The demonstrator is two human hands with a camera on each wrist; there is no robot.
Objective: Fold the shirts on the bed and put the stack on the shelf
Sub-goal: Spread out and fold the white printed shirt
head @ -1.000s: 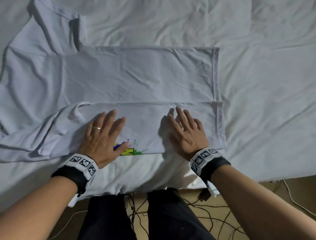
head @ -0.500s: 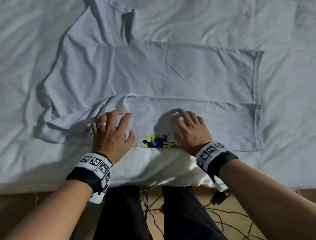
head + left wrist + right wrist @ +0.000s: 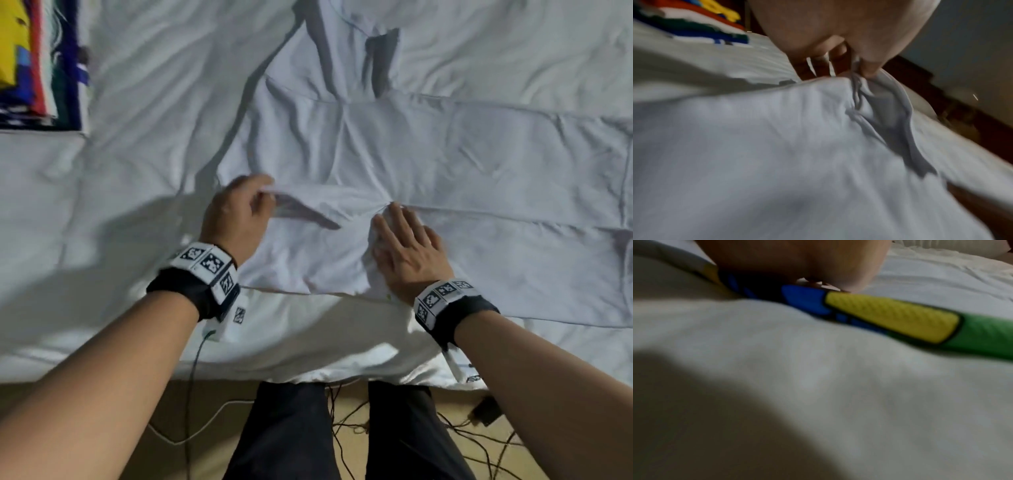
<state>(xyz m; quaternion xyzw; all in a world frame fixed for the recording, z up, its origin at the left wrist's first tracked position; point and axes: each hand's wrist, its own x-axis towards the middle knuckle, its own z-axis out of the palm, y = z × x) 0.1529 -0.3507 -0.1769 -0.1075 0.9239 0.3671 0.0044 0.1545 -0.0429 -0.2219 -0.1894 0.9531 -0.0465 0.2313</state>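
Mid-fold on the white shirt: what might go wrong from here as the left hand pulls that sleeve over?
1. The left hand only pinches the sleeve edge, so the fabric may slip out mid-pull.
2. The right hand lies flat on the folded panel of the white shirt; lifting it early may drag that fold open.
3. Wrinkles across the body may get folded in.

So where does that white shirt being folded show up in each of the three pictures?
Head: white shirt fills the centre and right, under both hands.
Left wrist: it fills the lower frame, a fold pinched by the left hand.
Right wrist: it fills the foreground, its colourful print beneath the right hand.
Shared landmark: the white bedsheet.
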